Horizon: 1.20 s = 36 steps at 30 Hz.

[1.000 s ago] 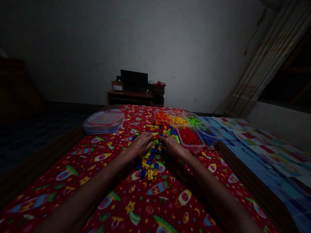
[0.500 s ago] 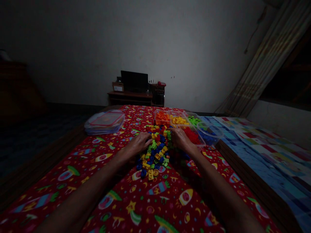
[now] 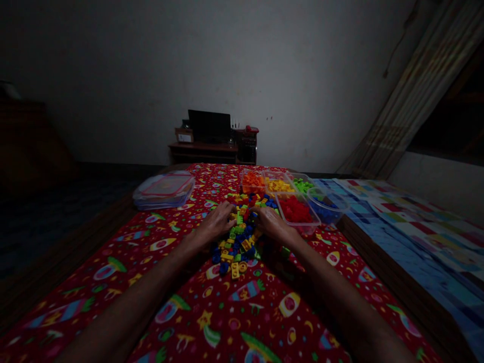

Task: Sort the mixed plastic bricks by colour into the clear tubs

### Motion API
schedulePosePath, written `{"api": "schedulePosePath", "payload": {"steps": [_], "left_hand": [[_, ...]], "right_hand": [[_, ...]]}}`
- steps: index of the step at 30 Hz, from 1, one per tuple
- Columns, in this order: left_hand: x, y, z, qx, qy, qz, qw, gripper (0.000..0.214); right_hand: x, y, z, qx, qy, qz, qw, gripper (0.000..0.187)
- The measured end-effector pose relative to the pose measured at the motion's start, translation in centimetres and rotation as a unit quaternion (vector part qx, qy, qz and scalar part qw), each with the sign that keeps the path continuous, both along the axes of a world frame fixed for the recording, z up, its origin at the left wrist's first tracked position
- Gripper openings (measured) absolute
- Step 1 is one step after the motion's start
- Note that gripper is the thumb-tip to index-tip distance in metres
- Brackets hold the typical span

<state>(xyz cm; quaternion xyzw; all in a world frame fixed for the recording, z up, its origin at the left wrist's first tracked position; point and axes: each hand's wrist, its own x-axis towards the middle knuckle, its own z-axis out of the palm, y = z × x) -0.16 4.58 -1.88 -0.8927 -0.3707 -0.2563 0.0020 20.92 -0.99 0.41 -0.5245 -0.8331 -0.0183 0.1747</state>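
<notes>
Clock centre: mixed brick pile (image 3: 242, 237), 12 o'clock pointing away from the person.
Boxed by colour: four transparent boxes (image 3: 307, 228) plus one round transparent tub (image 3: 335, 217), each looking single-coloured.
Orange bricks (image 3: 252, 179): boxed, between 12 and 1 o'clock.
Yellow bricks (image 3: 278, 185): boxed, 1 o'clock.
Green bricks (image 3: 302, 185): boxed, between 1 and 2 o'clock.
Red bricks (image 3: 297, 209): boxed, 2 o'clock, nearer than the other three.
Blue bricks: in the round tub, between 2 and 3 o'clock, dim.
Left loose: pile on the rocket-print cloth (image 3: 227, 312) over the bench (image 3: 393, 282); blue, yellow, green and some red, jumbled. One green brick (image 3: 285, 252) apart, 4 o'clock, beneath the right forearm.
How far: judged partway; good amounts boxed, sizeable mixed heap outside.
Lids: stack (image 3: 164, 190) at 10 o'clock, off; no box looks covered.
Left hand (image 3: 217, 222): at the pile's 9 to 10 o'clock edge, fingers bent in at the bricks; cannot tell if one is gripped.
Right hand (image 3: 270, 222): at the pile's 2 o'clock side, fingers curled by blue pieces, tips hidden; cannot tell if grasping.
</notes>
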Motion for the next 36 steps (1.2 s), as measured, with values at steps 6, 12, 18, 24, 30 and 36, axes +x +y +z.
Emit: {"api": "schedulePosePath", "payload": {"steps": [6, 12, 18, 24, 30, 36], "left_hand": [[0.7, -0.6, 0.2, 0.0, 0.079, -0.044, 0.996, 0.03], [1.2, 0.2, -0.6, -0.046, 0.082, 0.025, 0.995, 0.049], [1.4, 0.9, -0.4, -0.098, 0.068, 0.042, 0.992, 0.048], [1.3, 0.6, -0.7, -0.051, -0.016, 0.042, 0.998, 0.072], [0.7, 0.5, 0.0, -0.031, -0.097, -0.005, 0.995, 0.072], [0.7, -0.4, 1.1, -0.126, -0.216, 0.004, 0.968, 0.07]], "right_hand": [[-1.3, -0.7, 0.7, 0.017, -0.033, -0.016, 0.999, 0.028], [-0.3, -0.2, 0.9, 0.044, -0.064, -0.034, 0.996, 0.028], [3.1, 0.8, -0.3, 0.069, -0.132, -0.06, 0.987, 0.034], [3.2, 0.1, 0.1, 0.027, -0.183, -0.094, 0.978, 0.043], [2.5, -0.2, 0.7, 0.021, -0.19, -0.09, 0.977, 0.039], [2.3, -0.2, 0.2, 0.035, -0.12, -0.066, 0.99, 0.041]]}}
